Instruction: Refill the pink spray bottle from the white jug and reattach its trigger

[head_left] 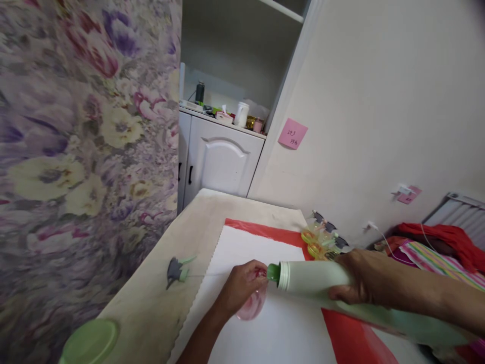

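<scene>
a green lid point(90, 343) sits at the bench's point(159, 283) near corner, and a grey-green spray head point(176, 270) lies well left of the left hand's fingers. the left hand point(242, 287) has its fingers wrapped round a small pink bottle point(251, 305) over the white sheet point(261, 323). just right of those fingers is the green neck of a pale green bottle point(314, 279) (tilted almost flat), with the right hand's point(359, 277) fingers closed round its body. beyond them stand several spray bottles point(322, 237).

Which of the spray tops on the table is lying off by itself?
The grey and green spray top with the thin tube lies alone on the bare tabletop, left of the white sheet; the other spray tops cluster by the wall.
</scene>
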The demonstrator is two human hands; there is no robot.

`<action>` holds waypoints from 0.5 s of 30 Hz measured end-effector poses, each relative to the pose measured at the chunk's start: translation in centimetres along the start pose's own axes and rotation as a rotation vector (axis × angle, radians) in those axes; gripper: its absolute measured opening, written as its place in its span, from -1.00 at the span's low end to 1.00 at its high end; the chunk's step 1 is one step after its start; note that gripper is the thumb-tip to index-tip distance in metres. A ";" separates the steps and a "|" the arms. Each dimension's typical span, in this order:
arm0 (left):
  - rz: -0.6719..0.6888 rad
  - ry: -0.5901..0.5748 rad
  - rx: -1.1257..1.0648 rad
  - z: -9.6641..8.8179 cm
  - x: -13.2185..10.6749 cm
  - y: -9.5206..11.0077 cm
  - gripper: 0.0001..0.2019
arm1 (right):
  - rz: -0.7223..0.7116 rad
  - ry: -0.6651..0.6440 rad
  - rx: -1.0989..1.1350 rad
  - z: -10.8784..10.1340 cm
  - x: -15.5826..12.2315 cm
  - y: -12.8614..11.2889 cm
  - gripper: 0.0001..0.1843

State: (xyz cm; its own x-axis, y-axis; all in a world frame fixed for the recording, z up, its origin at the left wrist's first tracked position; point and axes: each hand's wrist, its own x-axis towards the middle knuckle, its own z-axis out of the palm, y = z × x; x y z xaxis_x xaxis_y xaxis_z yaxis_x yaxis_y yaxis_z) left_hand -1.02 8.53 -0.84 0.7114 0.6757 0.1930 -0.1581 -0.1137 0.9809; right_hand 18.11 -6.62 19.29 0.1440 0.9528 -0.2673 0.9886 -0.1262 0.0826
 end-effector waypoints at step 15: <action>0.003 0.004 0.010 -0.1 0.0 -0.2 -0.84 | -0.021 0.011 0.008 0.4 0.0 0.7 -0.44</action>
State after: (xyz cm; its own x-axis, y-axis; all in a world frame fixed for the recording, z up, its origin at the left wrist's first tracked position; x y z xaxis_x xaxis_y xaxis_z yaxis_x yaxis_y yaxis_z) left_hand -1.06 8.56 -1.06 0.7086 0.6780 0.1955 -0.1531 -0.1228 0.9806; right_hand 18.80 -6.83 19.01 0.1230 0.9582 -0.2583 0.9917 -0.1087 0.0693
